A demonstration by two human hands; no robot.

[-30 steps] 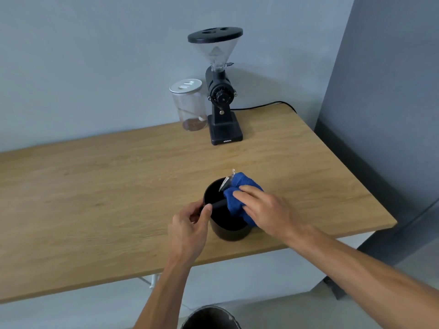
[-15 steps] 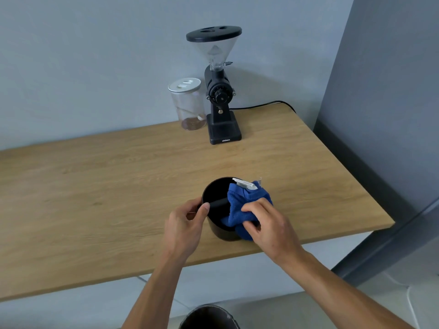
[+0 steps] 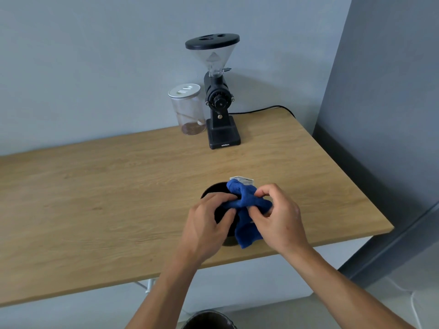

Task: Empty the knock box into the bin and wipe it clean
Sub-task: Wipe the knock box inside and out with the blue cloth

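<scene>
Head view. Knock box (image 3: 215,189), black and round, upright on table (image 3: 118,198) near the front edge, at about 5 o'clock from table centre. Mostly hidden behind both hands; only the far rim and a strip of the near wall visible. Left hand (image 3: 204,227) over the box's left side, fingers curled and pinching cloth (image 3: 247,207) at the rim. Right hand (image 3: 278,217) at 3 o'clock of the box, thumb and fingers closed on the same cloth. Blue cloth bunched between the hands above the opening, one end hanging down the box's near right side, white tag (image 3: 242,179) sticking out at 12 o'clock. Whether the left hand also grips the box: cannot tell.

Front edge just beside the box at 6 o'clock; right edge near, at 3 o'clock. Wide bare wood from 8 to 11 o'clock. Grinder (image 3: 219,103) and jar (image 3: 187,110) well apart at 12 o'clock, against the wall. Bin (image 3: 209,320) on the floor at 6 o'clock, only its rim visible.
</scene>
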